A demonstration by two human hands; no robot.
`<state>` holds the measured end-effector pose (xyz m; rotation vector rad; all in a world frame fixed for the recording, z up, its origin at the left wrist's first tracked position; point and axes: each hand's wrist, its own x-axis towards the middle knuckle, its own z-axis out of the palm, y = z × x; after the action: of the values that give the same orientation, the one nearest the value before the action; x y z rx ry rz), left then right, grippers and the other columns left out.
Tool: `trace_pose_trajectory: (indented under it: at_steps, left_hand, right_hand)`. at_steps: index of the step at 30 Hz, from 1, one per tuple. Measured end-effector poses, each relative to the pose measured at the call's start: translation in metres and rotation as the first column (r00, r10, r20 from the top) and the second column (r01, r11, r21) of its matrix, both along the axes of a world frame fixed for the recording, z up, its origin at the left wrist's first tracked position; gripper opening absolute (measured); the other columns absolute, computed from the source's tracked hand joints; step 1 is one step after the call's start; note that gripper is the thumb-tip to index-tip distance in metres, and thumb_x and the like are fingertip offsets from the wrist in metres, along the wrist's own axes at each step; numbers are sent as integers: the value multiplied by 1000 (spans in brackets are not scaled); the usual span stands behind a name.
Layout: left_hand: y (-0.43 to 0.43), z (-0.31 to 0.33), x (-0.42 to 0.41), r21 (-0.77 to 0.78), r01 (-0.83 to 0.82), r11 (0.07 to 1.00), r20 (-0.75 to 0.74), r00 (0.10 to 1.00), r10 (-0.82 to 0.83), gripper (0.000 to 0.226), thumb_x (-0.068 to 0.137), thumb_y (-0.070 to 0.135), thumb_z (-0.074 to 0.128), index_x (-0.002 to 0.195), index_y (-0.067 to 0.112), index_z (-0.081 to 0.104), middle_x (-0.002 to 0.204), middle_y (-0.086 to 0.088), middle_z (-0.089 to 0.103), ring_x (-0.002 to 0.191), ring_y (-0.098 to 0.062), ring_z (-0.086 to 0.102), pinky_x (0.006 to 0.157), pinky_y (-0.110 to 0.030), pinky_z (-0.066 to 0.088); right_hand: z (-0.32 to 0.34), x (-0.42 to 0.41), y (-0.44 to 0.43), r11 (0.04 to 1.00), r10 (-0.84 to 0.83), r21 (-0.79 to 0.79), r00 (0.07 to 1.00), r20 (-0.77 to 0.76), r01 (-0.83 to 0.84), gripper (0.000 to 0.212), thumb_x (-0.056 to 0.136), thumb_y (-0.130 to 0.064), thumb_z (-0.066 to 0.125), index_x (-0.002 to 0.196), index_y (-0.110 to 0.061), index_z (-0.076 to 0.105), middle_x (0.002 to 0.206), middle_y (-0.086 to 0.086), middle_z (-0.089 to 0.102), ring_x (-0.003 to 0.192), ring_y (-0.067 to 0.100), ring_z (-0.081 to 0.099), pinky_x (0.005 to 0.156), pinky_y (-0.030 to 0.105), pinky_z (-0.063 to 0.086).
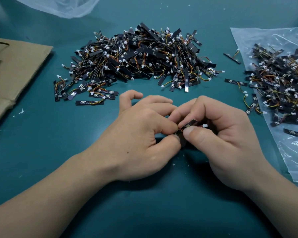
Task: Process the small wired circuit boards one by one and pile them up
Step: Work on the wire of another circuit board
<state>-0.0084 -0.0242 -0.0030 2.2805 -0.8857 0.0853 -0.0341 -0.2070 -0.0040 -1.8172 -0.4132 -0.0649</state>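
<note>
Mid-process: we pinch one board (189, 124) between thumb and forefinger of left hand (138, 134) and right hand (227, 140). Next, likely: drop it onto centre pile (141, 55).

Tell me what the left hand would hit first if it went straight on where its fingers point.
Most likely the right hand: its fingers face the left hand across the circuit board that both pinch, with nothing else between them.
</note>
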Motion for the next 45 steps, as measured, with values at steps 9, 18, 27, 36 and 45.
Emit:
trace_pose_trajectory:
  at_steps: [9, 18, 27, 36, 45]
  left_hand:
    - [1, 0, -1, -10, -11, 1000, -68, 998, 10, 24, 83, 36, 45, 59, 36, 44, 92, 18, 63, 132, -7, 51, 110, -56, 18]
    - [1, -1, -1, -8, -11, 1000, -69, 998, 10, 24, 83, 36, 44, 60, 35, 45, 92, 16, 64, 131, -7, 51, 110, -56, 18]
    - [1, -1, 0, -3, -16, 1000, -73, 997, 15, 24, 83, 37, 45, 60, 36, 45, 93, 18, 64, 131, -6, 51, 110, -55, 19]
    - [2, 0, 0, 20, -15, 1000, -109, 994, 17, 27, 86, 37, 44, 63, 32, 57, 94, 15, 66, 132, -7, 50, 110, -56, 18]
    - [3, 1, 1, 61, -11, 998, -133, 991, 19, 27, 81, 25, 48, 66, 18, 70, 97, 12, 68, 133, -5, 47, 113, -50, 14]
  right_hand:
    - [-1, -1, 0, 1000, -7, 8, 1000, 6, 7, 4, 84, -13, 56, 82, -12, 59, 98, 1, 73, 83, 21, 67, 74, 33, 50]
    - [0, -1, 1, 1000, -17, 2, 1000, 1, 17, 5, 85, -15, 55, 81, -14, 59, 97, 0, 74, 83, 23, 67, 71, 33, 51]
    - [-1, 0, 0, 1000, -19, 5, 1000, -3, 19, 5, 84, -11, 56, 80, -12, 59, 98, 1, 74, 83, 24, 68, 72, 35, 51]
    - [-3, 0, -1, 1000, -21, 2, 1000, -11, 21, 5, 85, -14, 56, 82, -12, 60, 99, 1, 74, 83, 23, 68, 74, 38, 52]
    - [-1, -3, 0, 998, -52, -19, 997, 49, 53, 10, 91, -19, 56, 88, -17, 66, 91, 1, 75, 82, 29, 69, 73, 47, 54]
